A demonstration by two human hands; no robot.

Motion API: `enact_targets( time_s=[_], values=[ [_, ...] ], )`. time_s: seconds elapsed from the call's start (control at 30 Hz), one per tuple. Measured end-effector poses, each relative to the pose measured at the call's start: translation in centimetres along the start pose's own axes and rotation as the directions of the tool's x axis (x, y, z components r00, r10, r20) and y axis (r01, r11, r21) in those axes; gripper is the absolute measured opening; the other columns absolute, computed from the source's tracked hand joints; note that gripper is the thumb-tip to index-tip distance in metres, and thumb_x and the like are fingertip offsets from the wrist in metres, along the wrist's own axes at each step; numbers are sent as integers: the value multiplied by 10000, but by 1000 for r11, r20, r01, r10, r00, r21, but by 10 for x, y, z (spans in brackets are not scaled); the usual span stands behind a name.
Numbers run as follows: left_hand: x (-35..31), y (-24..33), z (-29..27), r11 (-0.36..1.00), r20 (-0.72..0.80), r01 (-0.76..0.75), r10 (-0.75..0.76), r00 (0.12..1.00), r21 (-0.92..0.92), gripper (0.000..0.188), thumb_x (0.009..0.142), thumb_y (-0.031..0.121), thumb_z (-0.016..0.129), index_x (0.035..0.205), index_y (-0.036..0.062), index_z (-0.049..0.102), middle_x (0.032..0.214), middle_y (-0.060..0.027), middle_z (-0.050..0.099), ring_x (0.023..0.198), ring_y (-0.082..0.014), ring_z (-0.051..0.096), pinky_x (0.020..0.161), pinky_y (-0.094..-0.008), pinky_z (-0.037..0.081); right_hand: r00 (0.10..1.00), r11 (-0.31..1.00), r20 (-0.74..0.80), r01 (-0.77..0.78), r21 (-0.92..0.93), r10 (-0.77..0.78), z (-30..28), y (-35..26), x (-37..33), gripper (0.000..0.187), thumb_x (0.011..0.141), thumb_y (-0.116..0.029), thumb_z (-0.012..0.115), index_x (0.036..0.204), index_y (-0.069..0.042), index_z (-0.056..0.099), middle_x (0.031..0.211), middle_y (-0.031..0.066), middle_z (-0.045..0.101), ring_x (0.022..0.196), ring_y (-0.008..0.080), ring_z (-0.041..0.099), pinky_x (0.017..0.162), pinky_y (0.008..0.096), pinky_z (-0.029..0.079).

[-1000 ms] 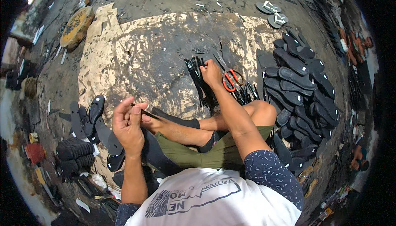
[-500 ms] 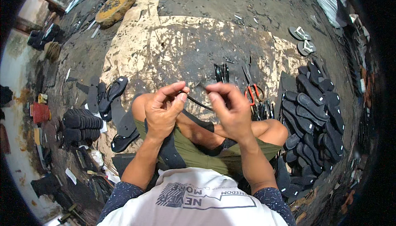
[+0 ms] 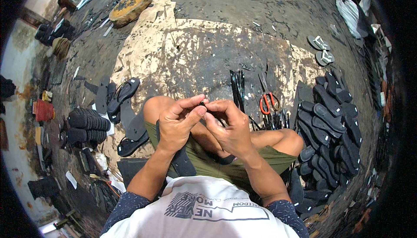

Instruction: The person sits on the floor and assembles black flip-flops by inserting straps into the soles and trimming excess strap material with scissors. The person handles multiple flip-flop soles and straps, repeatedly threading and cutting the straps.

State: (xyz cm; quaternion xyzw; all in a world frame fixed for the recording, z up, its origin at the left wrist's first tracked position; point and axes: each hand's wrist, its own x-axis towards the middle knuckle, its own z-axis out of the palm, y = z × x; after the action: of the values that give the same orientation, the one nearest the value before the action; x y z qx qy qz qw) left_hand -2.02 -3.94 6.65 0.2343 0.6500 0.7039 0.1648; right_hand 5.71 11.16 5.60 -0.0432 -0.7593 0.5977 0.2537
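Observation:
My left hand (image 3: 177, 124) and my right hand (image 3: 229, 128) meet above my crossed legs, thumbs and forefingers pinched together. Between the fingertips a small dark bit of a thin black strap (image 3: 203, 103) shows; the rest of it is hidden by the fingers. On my lap, below the left hand, lies a flat black sole (image 3: 182, 163). Beyond the right hand a bundle of shiny black strips (image 3: 237, 88) rests on the ground sheet. Scissors (image 3: 268, 101) with red-orange handles lie to its right, their blades pointing away from me.
A large heap of black sandal soles (image 3: 325, 125) is at the right, with a pair of grey flip-flops (image 3: 321, 49) beyond. At the left are stacked soles (image 3: 89, 125) and a black sandal (image 3: 124, 95). A yellowish round block (image 3: 130, 8) sits on the worn sheet (image 3: 195, 42) at far left.
My right hand has moved left to meet the left hand. The strap, earlier stretched visibly between both hands, is now mostly hidden in the fingers. The view has shifted slightly.

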Motion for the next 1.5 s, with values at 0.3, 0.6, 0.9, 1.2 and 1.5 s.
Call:
enact_targets(
  time_s=[0.3,0.6,0.9,1.2,1.5],
  values=[
    [-73,-13,-94,172,154,-130,-136,979,976,914,732,422,874,1484,103,466,1659,-223,266,1488,-448,273,1161,-578,249,804,494,264,41,868,-532,-52,-92,11,194,907,-103,767,1028,24,684,908,154,725,782,247,708,708,312,571],
    [-98,-10,-57,867,-208,496,-477,854,44,584,852,137,815,1349,-8,544,1184,-85,662,1062,-176,651,966,-332,524,721,431,97,296,852,-686,-47,-97,11,83,915,-39,738,924,36,704,852,197,733,618,238,707,491,332,573],
    [-20,22,-10,989,-113,137,-130,985,54,287,932,71,750,1201,-9,690,1101,-34,713,971,-105,668,878,-277,550,984,994,177,-12,-109,31,-20,-38,2,137,896,-69,753,987,5,681,883,140,712,763,254,713,655,346,549],
    [-24,15,-4,939,-111,2,38,993,343,303,852,52,767,1137,-27,705,985,-52,730,875,-89,670,779,-256,554,977,922,187,163,-350,-101,-9,-46,-2,158,864,-46,753,951,13,635,840,166,676,721,337,686,626,406,542],
    [-22,21,17,854,-4,59,-67,998,517,572,902,39,704,1453,11,552,1143,-222,720,975,-303,737,836,-392,577,996,943,53,90,-320,-77,-11,-13,-1,158,910,-91,719,973,-1,606,868,191,673,801,375,689,704,444,557]
  ],
)
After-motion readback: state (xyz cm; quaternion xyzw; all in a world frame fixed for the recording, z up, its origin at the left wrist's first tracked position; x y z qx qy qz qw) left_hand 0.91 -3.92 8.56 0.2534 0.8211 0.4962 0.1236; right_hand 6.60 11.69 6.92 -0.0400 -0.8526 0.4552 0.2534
